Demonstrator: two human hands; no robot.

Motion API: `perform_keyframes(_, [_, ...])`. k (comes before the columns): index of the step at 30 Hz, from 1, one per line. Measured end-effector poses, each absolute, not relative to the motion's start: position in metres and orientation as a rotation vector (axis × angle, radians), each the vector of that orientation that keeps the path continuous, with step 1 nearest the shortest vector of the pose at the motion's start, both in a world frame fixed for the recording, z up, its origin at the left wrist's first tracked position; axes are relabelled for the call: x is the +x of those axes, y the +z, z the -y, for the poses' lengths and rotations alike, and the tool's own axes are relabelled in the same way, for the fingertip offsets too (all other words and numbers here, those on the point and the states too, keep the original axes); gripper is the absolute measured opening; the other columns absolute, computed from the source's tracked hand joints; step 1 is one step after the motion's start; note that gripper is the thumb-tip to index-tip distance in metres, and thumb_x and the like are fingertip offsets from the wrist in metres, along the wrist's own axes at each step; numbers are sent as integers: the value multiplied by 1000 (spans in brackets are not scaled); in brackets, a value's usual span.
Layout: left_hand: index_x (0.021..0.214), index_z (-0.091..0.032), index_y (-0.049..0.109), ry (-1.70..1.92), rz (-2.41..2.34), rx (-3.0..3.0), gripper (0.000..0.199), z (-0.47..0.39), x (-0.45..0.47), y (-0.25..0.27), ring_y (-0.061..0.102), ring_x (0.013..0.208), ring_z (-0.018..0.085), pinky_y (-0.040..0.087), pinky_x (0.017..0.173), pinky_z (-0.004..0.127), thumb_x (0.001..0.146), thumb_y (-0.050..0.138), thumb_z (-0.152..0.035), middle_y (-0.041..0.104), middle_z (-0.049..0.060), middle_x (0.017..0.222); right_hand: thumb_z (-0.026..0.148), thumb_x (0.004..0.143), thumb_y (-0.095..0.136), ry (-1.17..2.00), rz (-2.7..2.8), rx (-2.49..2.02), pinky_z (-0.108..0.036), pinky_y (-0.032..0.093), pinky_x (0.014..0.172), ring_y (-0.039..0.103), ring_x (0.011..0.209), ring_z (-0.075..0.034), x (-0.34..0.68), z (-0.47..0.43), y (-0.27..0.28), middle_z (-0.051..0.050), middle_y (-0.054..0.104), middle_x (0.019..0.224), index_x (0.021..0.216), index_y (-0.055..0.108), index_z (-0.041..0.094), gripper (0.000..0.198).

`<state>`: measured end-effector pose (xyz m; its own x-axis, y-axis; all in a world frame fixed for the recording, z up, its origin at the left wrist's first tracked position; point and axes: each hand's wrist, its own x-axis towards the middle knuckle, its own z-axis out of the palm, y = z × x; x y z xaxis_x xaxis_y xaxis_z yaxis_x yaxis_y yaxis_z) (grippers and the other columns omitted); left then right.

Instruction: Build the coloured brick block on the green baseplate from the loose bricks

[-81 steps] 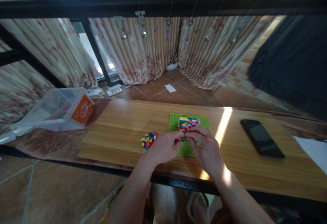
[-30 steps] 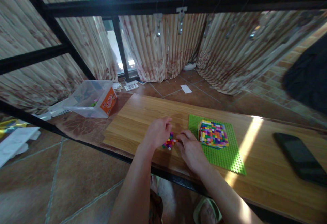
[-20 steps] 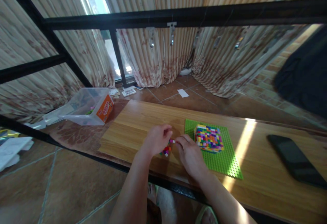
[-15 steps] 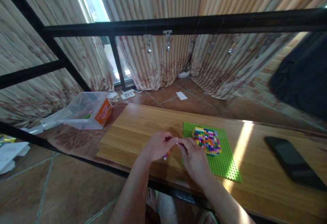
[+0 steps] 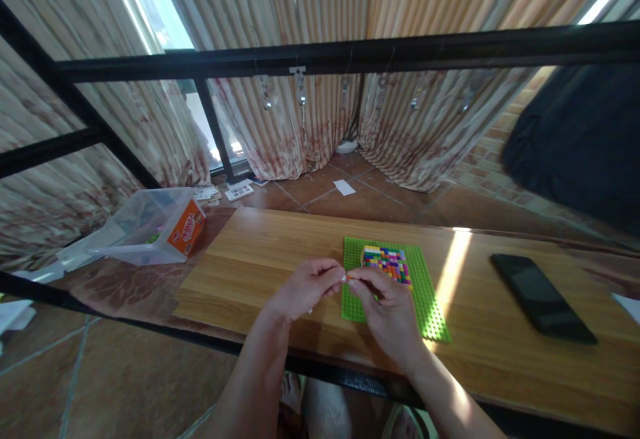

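My left hand (image 5: pixel 306 287) and my right hand (image 5: pixel 389 305) meet fingertip to fingertip above the near left edge of a green baseplate (image 5: pixel 427 285). Pinched in my left fingers is a tiny white building brick (image 5: pixel 343 279). The right thumb and forefinger close on a small orange building brick (image 5: pixel 349 277), which touches or almost touches the white one. Behind my right hand, a block of many-coloured bricks (image 5: pixel 387 260) stands on the baseplate, its near side partly covered. A small pale piece (image 5: pixel 311 310) shows beneath my left hand on the wooden board.
A dark phone (image 5: pixel 543 299) lies on the wooden board (image 5: pixel 240 259) to the right. At left stands a clear plastic box (image 5: pixel 160 225) with an orange label. A black metal bar (image 5: pixel 320 59) crosses beyond the board, before curtains.
The view has shifted right, so things appear further left. An orange brick now shows between my fingertips, by the white one. My left hand covers more of the loose pieces under it.
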<state>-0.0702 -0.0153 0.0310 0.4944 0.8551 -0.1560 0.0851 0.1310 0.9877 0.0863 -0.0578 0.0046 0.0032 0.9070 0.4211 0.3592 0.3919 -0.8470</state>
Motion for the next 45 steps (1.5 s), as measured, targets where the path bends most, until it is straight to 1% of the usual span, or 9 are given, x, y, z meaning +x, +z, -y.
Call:
perform_keyframes(5, [67,-15,54,749,-927,1273,37,14,-65,33,37,53,6,27,50,21,79,60,-49,45,-4,59,31,86,63,772,1345,-1134,-27,54,62,65,66,-14,96,56,2,0,69,73,95,70,22,14])
perform_keyframes(8, [66,-15,53,745,-967,1306,34,12,-64,31,37,53,6,27,50,21,80,58,-46,44,-5,58,33,87,62,752,1280,-1184,-30,57,64,67,67,-15,108,54,1,-1,72,78,102,70,23,20])
perform_keyframes(13, [70,-15,59,592,-1015,1444,30,11,-61,24,36,52,7,26,50,22,83,55,-42,44,-5,56,34,90,57,477,1434,-1336,-32,57,73,69,80,-17,134,53,5,-4,74,95,99,72,23,21])
perform_keyframes(19, [85,-12,69,561,-1009,1539,36,8,-55,10,37,54,9,26,51,23,85,51,-42,45,-4,58,32,91,54,300,1558,-1457,-34,56,76,70,83,-19,144,57,4,-5,75,94,97,70,23,19])
perform_keyframes(24, [92,-10,71,556,-973,1556,37,8,-52,6,39,54,9,28,52,23,86,50,-41,45,-4,57,31,90,58,227,1720,-1344,-44,47,94,62,106,-23,137,55,-9,-5,70,108,91,73,27,15])
perform_keyframes(28, [98,-11,72,523,-981,1595,39,8,-52,5,42,56,10,30,54,23,87,50,-41,48,-3,59,32,87,63,129,1686,-1433,-51,42,97,53,116,-27,132,51,-21,-6,65,117,85,76,30,13])
perform_keyframes(36, [112,-12,70,460,-995,1633,43,10,-47,4,45,57,10,31,54,23,88,47,-39,52,-2,62,32,82,66,184,1572,-1480,-50,43,96,51,116,-28,131,48,-27,-5,64,119,80,76,31,10])
perform_keyframes(41, [114,-11,69,458,-1030,1635,44,11,-45,3,47,58,11,33,53,23,88,47,-39,53,-1,62,32,80,66,218,1530,-1503,-50,42,96,52,115,-28,132,48,-27,-6,65,117,76,75,30,10])
perform_keyframes(45, [115,-11,69,460,-1041,1623,44,11,-44,4,47,58,12,34,54,23,87,48,-38,53,-1,63,34,80,66,270,1509,-1519,-49,42,96,52,115,-28,134,47,-25,-7,65,115,79,75,28,11])
